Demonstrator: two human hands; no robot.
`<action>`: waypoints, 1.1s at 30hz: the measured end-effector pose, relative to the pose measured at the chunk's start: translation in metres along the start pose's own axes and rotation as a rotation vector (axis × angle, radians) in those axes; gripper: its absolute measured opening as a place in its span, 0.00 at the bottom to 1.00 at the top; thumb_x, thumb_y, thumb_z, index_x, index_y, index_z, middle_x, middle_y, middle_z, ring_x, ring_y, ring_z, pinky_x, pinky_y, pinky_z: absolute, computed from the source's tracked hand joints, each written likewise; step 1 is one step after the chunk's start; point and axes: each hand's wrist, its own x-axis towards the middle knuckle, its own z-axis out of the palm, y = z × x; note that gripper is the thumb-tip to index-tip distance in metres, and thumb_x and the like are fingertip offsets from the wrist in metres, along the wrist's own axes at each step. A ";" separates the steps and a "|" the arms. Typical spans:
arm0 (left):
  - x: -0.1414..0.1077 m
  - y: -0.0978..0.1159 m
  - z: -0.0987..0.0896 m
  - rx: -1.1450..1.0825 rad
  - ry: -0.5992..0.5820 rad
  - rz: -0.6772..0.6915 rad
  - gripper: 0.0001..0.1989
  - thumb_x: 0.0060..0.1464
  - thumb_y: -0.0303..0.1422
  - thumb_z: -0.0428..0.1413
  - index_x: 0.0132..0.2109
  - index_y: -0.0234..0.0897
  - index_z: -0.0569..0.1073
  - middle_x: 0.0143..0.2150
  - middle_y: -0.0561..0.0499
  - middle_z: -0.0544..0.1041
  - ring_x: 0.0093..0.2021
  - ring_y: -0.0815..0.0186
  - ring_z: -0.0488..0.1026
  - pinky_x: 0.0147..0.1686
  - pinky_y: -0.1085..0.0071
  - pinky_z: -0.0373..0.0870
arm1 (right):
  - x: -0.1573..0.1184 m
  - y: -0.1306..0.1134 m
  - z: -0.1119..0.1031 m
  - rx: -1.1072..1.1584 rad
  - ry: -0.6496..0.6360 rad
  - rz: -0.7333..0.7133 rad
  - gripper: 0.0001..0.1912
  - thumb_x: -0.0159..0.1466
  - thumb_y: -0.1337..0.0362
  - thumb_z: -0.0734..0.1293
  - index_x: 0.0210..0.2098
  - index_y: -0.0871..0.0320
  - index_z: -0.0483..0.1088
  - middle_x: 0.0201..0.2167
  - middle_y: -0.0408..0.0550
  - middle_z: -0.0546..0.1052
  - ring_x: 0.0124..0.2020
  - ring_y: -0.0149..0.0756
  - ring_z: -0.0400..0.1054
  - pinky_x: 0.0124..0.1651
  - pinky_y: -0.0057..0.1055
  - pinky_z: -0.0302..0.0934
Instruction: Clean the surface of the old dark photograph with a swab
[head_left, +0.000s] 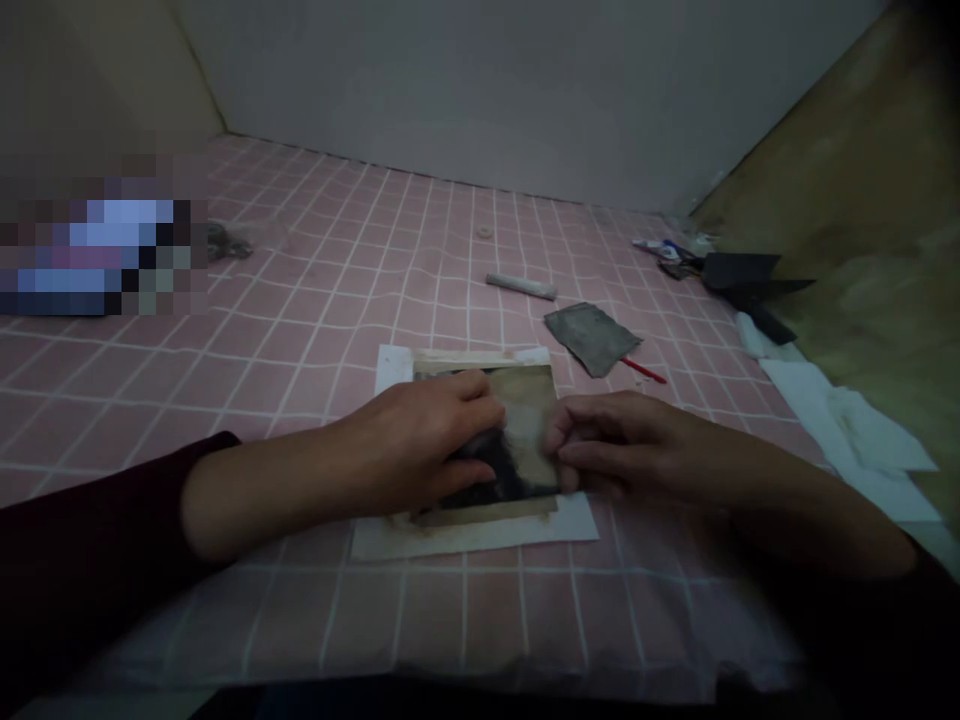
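- Lightly, left hand (416,440) flat, palm down, fingers open and resting on a rectangular dark-and-tan sheet (529,415), no closed grip
- Right hand (626,445) curled, nearly closed at that sheet's right edge; actual hold impossible to tell
- Sheet lying on white paper (480,535), over pink grid-patterned cloth (337,300)
- Beyond: grey scrap (592,338), grey tube (521,287), red pencil (643,370)

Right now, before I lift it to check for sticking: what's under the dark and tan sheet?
Under the dark and tan sheet, a white paper shows past its edges, resting on a pink grid-patterned surface. The sheet's underside, and anything directly beneath it, is covered from view.
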 end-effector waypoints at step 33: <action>0.000 0.000 0.001 0.014 -0.004 -0.004 0.11 0.57 0.35 0.56 0.47 0.39 0.68 0.46 0.50 0.67 0.40 0.64 0.69 0.35 0.68 0.65 | 0.002 0.002 0.001 0.083 0.011 0.048 0.10 0.66 0.59 0.64 0.34 0.60 0.65 0.27 0.44 0.76 0.21 0.24 0.66 0.23 0.23 0.60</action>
